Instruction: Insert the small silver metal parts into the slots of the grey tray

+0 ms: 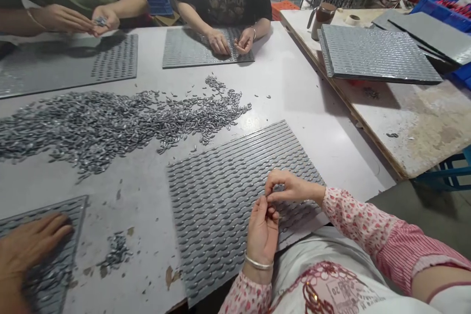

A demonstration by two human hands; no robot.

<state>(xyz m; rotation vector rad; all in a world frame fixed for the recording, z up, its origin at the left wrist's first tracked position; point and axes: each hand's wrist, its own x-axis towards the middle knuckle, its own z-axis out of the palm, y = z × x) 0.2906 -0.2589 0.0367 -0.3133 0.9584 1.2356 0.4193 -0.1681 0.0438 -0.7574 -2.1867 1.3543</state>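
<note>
At the far left a co-worker's hand (31, 245) lies flat on a grooved grey tray (47, 255), both cut off by the picture's edge, with a small loose clump of metal pieces (117, 250) just beside the tray on the pale tabletop (147, 196). Above that, a wide heap of small grey metal pieces (110, 122) spreads across the tabletop from the left edge toward the middle; single pieces are too small to make out in shape. At the back left another person's hands (99, 19) pinch a few pieces over a tray with rows of holes (73, 61), and at the back centre a third person's hands (231, 41) rest on a further tray (191, 46). In front of the camera wearer lies a ribbed tray (221, 196), tilted on the tabletop, its near edge hidden by the person's lap. The left hand (262, 233), with a bangle at the wrist, is raised over the tray's right part, fingers curled together with thumb and forefinger closed on a piece (278, 188) that is mostly hidden. The right hand (290, 187) meets it there, fingertips pressed together on the same small piece; which hand bears it cannot be told. To the right, on a second worn tabletop (415, 122), a stack of trays (375, 54) lies near a brown cup (324, 17).
</note>
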